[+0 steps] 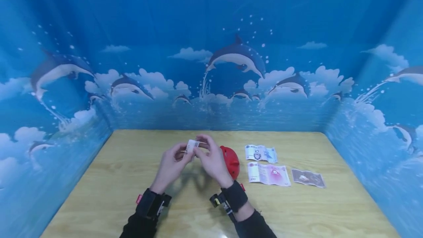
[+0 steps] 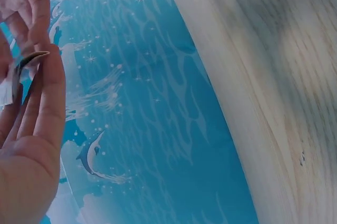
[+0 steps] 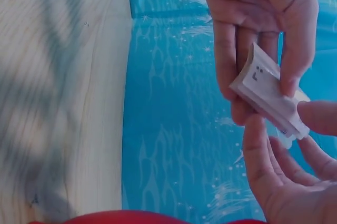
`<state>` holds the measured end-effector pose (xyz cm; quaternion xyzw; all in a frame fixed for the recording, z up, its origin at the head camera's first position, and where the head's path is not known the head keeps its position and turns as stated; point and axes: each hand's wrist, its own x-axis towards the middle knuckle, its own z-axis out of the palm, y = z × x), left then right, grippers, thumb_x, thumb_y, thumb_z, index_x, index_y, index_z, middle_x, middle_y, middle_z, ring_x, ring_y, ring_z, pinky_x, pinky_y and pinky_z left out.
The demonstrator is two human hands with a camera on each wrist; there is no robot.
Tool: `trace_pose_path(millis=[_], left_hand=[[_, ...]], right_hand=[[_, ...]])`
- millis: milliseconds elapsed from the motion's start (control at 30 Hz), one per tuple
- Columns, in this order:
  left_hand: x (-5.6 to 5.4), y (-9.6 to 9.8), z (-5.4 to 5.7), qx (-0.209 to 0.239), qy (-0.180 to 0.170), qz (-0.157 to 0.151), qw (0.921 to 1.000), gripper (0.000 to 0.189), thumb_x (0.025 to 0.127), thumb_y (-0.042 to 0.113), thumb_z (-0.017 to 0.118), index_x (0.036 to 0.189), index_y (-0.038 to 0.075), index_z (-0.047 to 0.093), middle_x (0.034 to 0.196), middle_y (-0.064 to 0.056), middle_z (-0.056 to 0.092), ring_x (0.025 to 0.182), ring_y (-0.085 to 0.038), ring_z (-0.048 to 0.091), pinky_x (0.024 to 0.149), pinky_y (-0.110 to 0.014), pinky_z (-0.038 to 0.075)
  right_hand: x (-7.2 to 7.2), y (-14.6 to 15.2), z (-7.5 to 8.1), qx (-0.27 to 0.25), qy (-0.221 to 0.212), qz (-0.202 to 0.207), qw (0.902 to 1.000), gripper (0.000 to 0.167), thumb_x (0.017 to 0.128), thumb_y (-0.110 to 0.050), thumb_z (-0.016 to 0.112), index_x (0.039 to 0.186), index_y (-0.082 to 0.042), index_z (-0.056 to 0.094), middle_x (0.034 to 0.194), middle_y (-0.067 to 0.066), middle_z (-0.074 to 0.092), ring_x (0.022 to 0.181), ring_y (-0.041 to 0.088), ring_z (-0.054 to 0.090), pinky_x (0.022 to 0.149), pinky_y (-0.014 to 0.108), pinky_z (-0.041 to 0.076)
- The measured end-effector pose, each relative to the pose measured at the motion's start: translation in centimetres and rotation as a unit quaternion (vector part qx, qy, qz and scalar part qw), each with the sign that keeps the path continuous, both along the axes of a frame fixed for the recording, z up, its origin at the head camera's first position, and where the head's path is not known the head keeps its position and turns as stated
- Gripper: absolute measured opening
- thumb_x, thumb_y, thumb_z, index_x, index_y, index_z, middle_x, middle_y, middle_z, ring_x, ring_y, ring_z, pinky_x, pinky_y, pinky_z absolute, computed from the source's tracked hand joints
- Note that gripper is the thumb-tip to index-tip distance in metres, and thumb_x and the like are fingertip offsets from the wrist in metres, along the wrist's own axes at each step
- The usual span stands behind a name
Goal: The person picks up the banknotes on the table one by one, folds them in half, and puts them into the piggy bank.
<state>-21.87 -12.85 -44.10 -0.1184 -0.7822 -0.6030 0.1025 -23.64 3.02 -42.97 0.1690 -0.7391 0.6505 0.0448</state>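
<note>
Above the table, my left hand (image 1: 172,162) and right hand (image 1: 213,160) hold a small folded banknote (image 1: 191,145) between them. In the right wrist view the banknote (image 3: 268,89) shows as a thick, pale, layered packet. My left hand (image 3: 258,8) pinches one side of it between thumb and fingers, while my right hand (image 3: 289,187) pinches the lower end. The left wrist view catches only a dark edge of the banknote (image 2: 31,59). Just right of my right hand stands a glossy red rounded object (image 1: 231,162), partly hidden by that hand; its kind is unclear.
Several banknotes lie flat to the right: a blue ten note (image 1: 256,152) with another bluish end at its right, a pink hundred note (image 1: 269,174), and a brownish-grey note (image 1: 308,178). A blue dolphin-print curtain (image 1: 211,113) encloses the wooden table (image 1: 109,190) at the back and sides.
</note>
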Motion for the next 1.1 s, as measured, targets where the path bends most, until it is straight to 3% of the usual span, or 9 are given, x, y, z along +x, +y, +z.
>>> trace_pose_path(millis=[200, 400, 500, 633, 767, 867, 1000, 1100], left_hand=[[-0.3, -0.4, 0.9, 0.006, -0.002, 0.007, 1.0000, 0.030, 0.094, 0.018, 0.066, 0.120, 0.005, 0.064, 0.112, -0.018, 0.070, 0.094, -0.026, 0.072, 0.078, -0.028, 0.059], [-0.9, -0.3, 1.5, -0.004, 0.012, 0.011, 0.9999, 0.037, 0.093, 0.022, 0.067, 0.127, 0.007, 0.061, 0.109, -0.015, 0.071, 0.093, -0.023, 0.072, 0.078, -0.030, 0.059], [-1.0, -0.2, 1.6, -0.023, 0.050, 0.032, 0.9980, 0.040, 0.092, 0.019, 0.069, 0.129, 0.008, 0.060, 0.106, -0.012, 0.071, 0.088, -0.021, 0.071, 0.073, -0.025, 0.058], [-1.2, -0.1, 1.5, -0.071, 0.129, 0.073, 0.9864, 0.035, 0.088, 0.016, 0.073, 0.122, 0.010, 0.066, 0.107, -0.009, 0.072, 0.087, -0.019, 0.070, 0.069, -0.026, 0.058], [-1.2, -0.1, 1.4, -0.103, 0.183, 0.081, 0.9743, 0.031, 0.086, 0.013, 0.075, 0.116, 0.010, 0.070, 0.105, -0.007, 0.073, 0.089, -0.018, 0.069, 0.068, -0.033, 0.060], [-1.0, 0.1, 1.2, -0.113, 0.193, 0.073, 0.9718, 0.030, 0.085, 0.011, 0.076, 0.115, 0.011, 0.071, 0.103, -0.004, 0.074, 0.090, -0.015, 0.069, 0.068, -0.031, 0.060], [-0.6, 0.5, 0.4, -0.115, 0.187, 0.067, 0.9734, 0.028, 0.086, 0.012, 0.075, 0.113, 0.013, 0.071, 0.102, -0.001, 0.075, 0.086, -0.010, 0.069, 0.067, -0.025, 0.059], [-0.2, 0.7, -0.1, -0.110, 0.183, 0.065, 0.9748, 0.026, 0.086, 0.012, 0.076, 0.112, 0.013, 0.072, 0.100, -0.001, 0.075, 0.082, -0.009, 0.069, 0.066, -0.026, 0.059]], right_hand=[[-0.8, 0.1, 0.5, -0.011, -0.013, 0.021, 0.9996, 0.038, 0.094, -0.017, 0.066, 0.131, -0.011, 0.058, 0.120, 0.015, 0.064, 0.108, 0.027, 0.063, 0.084, 0.049, 0.057], [-1.0, 0.3, 1.3, 0.002, 0.003, -0.003, 1.0000, 0.026, 0.094, -0.017, 0.067, 0.118, -0.009, 0.066, 0.104, 0.011, 0.069, 0.095, 0.020, 0.066, 0.076, 0.043, 0.059], [-1.2, 0.3, 1.5, 0.001, 0.015, -0.014, 0.9998, 0.021, 0.093, -0.015, 0.067, 0.113, -0.006, 0.068, 0.101, 0.013, 0.070, 0.089, 0.018, 0.067, 0.073, 0.043, 0.060], [-1.4, 0.3, 1.8, -0.005, 0.021, -0.019, 0.9996, 0.023, 0.094, -0.015, 0.067, 0.114, -0.004, 0.067, 0.101, 0.014, 0.070, 0.090, 0.020, 0.067, 0.073, 0.045, 0.059], [-1.4, 0.4, 1.9, 0.007, 0.028, -0.038, 0.9989, 0.024, 0.093, -0.017, 0.067, 0.114, -0.008, 0.068, 0.103, 0.011, 0.071, 0.092, 0.020, 0.068, 0.071, 0.033, 0.060], [-0.3, 0.6, 3.0, 0.015, 0.025, -0.049, 0.9984, 0.022, 0.092, -0.012, 0.067, 0.113, -0.005, 0.069, 0.101, 0.013, 0.071, 0.092, 0.023, 0.068, 0.068, 0.023, 0.057], [1.5, 0.9, 4.2, 0.018, 0.013, -0.045, 0.9987, 0.021, 0.092, -0.006, 0.066, 0.112, 0.002, 0.068, 0.100, 0.017, 0.071, 0.090, 0.026, 0.067, 0.067, 0.026, 0.057], [2.0, 1.1, 3.9, 0.020, 0.007, -0.039, 0.9990, 0.022, 0.092, -0.006, 0.066, 0.112, 0.002, 0.068, 0.099, 0.017, 0.071, 0.088, 0.024, 0.067, 0.068, 0.033, 0.059]])
